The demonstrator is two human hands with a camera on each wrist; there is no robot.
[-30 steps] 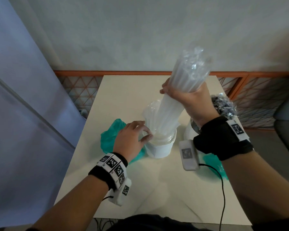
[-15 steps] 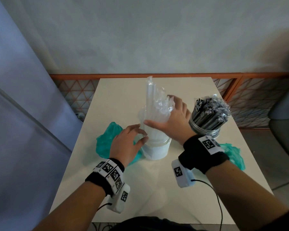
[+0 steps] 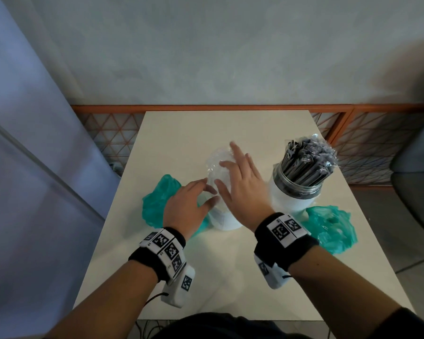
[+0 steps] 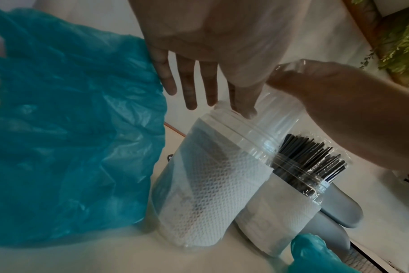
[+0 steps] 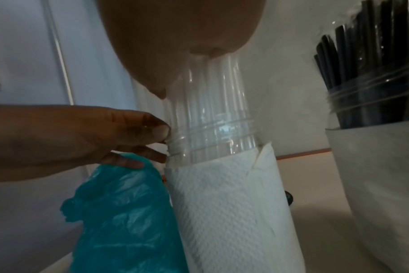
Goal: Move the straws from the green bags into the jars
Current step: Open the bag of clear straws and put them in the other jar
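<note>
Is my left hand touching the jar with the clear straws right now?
Touching. The right wrist view shows the left hand with its fingertips pressed against the threaded neck of the jar holding the clear straws.

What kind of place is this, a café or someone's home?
Hard to say; it looks like a plain indoor corner. A small white table stands against a bare wall, with an orange lattice rail behind. Jars of wrapped straws hint at café supplies.

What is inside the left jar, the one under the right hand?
The left jar holds a bundle of clear straws standing upright, their tops under the flat right hand. The paper towel wrap covers the jar's lower part, so the straws' bottoms cannot be seen.
</note>
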